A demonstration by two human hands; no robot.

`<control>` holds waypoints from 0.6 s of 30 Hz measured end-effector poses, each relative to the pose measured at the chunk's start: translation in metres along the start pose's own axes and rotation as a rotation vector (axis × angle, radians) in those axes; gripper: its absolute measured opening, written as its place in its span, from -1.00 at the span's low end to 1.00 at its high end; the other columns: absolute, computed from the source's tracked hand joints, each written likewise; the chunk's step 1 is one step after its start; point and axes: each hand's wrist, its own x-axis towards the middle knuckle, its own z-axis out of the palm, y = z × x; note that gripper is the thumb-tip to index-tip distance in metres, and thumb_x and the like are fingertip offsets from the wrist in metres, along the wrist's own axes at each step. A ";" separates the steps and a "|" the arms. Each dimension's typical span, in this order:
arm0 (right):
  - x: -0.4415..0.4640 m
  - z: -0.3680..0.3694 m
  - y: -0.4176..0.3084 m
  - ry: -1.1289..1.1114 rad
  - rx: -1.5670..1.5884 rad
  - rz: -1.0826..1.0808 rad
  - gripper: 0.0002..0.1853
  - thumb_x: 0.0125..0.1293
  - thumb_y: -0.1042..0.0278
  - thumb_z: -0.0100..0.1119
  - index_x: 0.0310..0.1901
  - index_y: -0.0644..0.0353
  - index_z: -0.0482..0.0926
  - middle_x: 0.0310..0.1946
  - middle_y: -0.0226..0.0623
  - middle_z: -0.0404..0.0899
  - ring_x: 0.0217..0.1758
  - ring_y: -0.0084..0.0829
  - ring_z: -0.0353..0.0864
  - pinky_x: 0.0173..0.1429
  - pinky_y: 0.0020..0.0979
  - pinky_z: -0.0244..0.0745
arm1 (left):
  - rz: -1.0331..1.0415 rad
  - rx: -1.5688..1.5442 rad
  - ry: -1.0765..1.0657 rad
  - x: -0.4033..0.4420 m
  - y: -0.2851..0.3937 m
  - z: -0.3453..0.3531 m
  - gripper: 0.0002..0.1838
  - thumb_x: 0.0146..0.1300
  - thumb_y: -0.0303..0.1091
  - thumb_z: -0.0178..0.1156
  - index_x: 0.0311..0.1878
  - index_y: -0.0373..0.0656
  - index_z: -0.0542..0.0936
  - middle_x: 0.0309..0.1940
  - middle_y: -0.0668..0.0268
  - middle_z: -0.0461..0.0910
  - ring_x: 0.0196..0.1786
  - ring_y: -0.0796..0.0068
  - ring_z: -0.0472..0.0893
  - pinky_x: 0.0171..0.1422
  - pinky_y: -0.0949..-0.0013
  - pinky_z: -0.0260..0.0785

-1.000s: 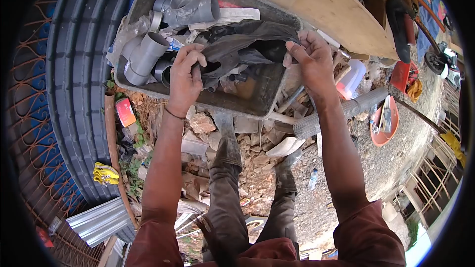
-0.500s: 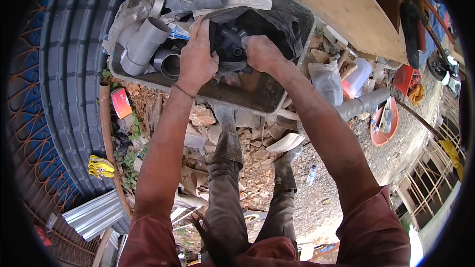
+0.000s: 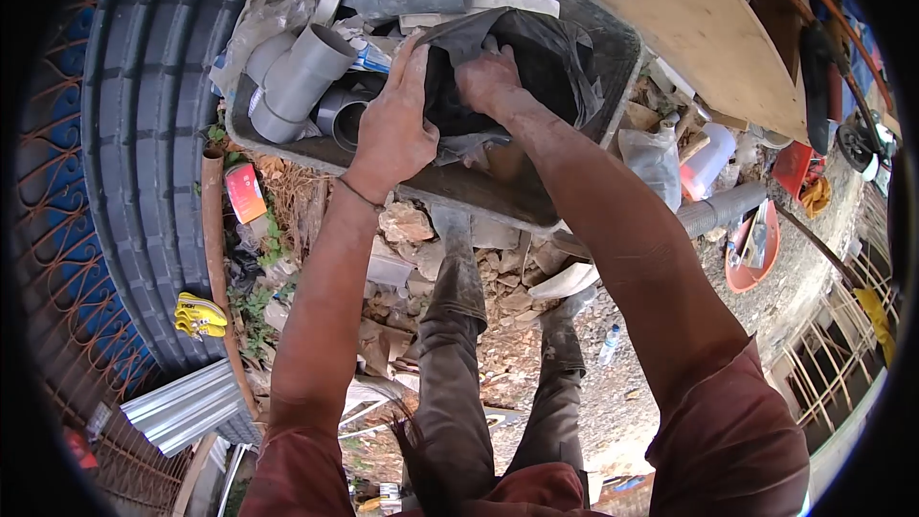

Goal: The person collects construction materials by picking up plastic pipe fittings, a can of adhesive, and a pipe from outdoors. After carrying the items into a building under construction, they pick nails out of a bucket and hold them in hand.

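Since the earlier frame, your right hand (image 3: 490, 84) had moved deeper into the black bag (image 3: 548, 50), hiding the dark fittings seen there. The grey tub (image 3: 490, 191) held the bag, beside a grey pipe tee (image 3: 304, 81). Your left hand (image 3: 391, 139) gripped the bag's rim; whether your right had closed on anything, I couldn't tell. Pulling the rim against your reaching wrist could have torn the thin plastic, and a slipping grip could have let the mouth collapse.
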 end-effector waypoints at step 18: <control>-0.012 0.025 0.005 -0.329 0.298 -0.052 -0.48 0.19 0.36 0.29 0.24 -0.01 0.65 0.34 -0.14 0.59 0.62 0.06 0.24 0.58 0.39 0.02 | 0.030 -0.047 0.108 -0.008 -0.002 0.011 -0.02 -0.04 -0.71 0.21 0.58 -0.28 0.17 0.60 -0.07 0.20 0.50 -0.27 0.39 0.45 0.03 0.44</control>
